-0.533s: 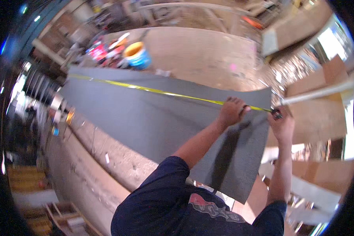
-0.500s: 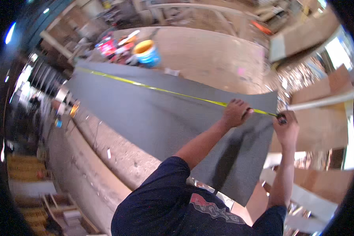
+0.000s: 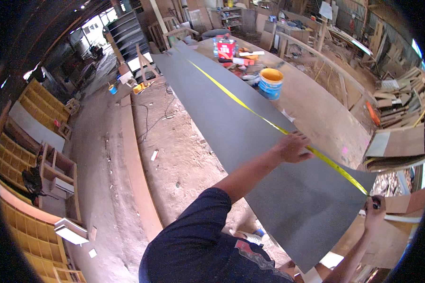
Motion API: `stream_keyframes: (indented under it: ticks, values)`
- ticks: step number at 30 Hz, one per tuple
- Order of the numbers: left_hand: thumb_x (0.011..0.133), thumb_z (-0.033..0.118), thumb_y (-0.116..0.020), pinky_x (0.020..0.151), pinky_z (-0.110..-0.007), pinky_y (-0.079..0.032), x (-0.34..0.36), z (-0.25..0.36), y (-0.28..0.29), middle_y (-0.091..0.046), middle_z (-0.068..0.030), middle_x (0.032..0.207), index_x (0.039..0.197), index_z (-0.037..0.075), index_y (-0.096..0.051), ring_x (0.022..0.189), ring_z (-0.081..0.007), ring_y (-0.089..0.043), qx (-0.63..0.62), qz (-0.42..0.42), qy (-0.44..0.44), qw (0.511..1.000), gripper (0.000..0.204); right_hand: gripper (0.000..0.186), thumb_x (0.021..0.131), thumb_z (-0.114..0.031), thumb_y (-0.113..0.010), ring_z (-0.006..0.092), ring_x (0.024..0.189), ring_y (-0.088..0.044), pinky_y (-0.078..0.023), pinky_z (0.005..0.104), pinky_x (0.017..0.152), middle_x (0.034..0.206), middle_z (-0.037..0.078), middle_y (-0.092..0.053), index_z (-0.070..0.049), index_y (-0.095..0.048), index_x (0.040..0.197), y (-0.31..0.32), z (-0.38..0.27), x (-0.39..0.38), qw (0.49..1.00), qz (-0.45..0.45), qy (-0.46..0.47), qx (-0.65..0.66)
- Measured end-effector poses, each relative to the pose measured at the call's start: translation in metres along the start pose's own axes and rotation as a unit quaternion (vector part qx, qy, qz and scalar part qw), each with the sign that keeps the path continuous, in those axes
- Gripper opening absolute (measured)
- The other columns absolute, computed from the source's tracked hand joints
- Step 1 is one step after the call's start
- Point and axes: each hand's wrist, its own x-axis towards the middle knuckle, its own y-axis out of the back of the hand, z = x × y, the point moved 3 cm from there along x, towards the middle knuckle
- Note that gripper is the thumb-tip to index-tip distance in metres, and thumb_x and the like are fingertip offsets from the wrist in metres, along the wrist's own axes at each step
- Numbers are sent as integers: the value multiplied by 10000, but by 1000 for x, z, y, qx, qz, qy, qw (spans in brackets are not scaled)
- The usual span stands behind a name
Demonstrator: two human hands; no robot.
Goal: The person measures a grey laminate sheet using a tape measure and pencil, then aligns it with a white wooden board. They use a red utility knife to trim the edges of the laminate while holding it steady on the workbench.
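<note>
A long dark grey sheet (image 3: 250,137) lies along a wooden table (image 3: 316,108), and its near end hangs over the table's edge. A yellow tape measure (image 3: 231,94) is stretched down the sheet's length. My left hand (image 3: 293,147) presses on the tape at mid-sheet, fingers curled over it. My right hand (image 3: 374,212) is at the sheet's near right corner, closed around the dark end of the tape. Both arms are stretched out and my dark blue shirt fills the bottom of the view.
On the table beside the sheet stand a blue bucket (image 3: 271,83) with yellow contents, a red can (image 3: 226,48) and small clutter. Left of the table is a dusty floor with a long plank (image 3: 134,165). Yellow shelf units (image 3: 19,155) stand far left. Wood offcuts (image 3: 399,89) are piled at right.
My head has turned, so the sheet now runs away toward the upper left. Both hands stay on the tape, the left one now farther from the right.
</note>
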Motion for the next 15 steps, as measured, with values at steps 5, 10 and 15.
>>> stream_keyframes:
  ticks: [5,10,15]
  values:
    - [905,300,-685,984,-510,-484,3,-34,21,-671,-187,1065,1038,26,-639,1032,-367,-654,45,-34,-4,998,308,114,972,-38,-670,89,630,-523,-423,263,555,756,2,-564,-32,-600,1062,30,-118,-21,989,88,118,-18]
    - [855,194,-655,1017,-522,-478,-63,-88,76,-680,-153,1107,1077,64,-666,1111,-324,-637,158,21,32,987,257,117,956,-62,-687,113,567,-533,-438,281,489,743,13,-569,-25,-601,1028,-12,-133,-81,988,-81,-128,14]
    - [894,162,-608,1074,-498,-449,-159,-106,113,-670,-90,1026,1033,95,-641,1109,-310,-626,228,-15,9,974,158,199,934,-172,-717,149,585,-613,-476,321,480,718,74,-640,-17,-592,949,-114,-214,-180,928,-264,-239,107]
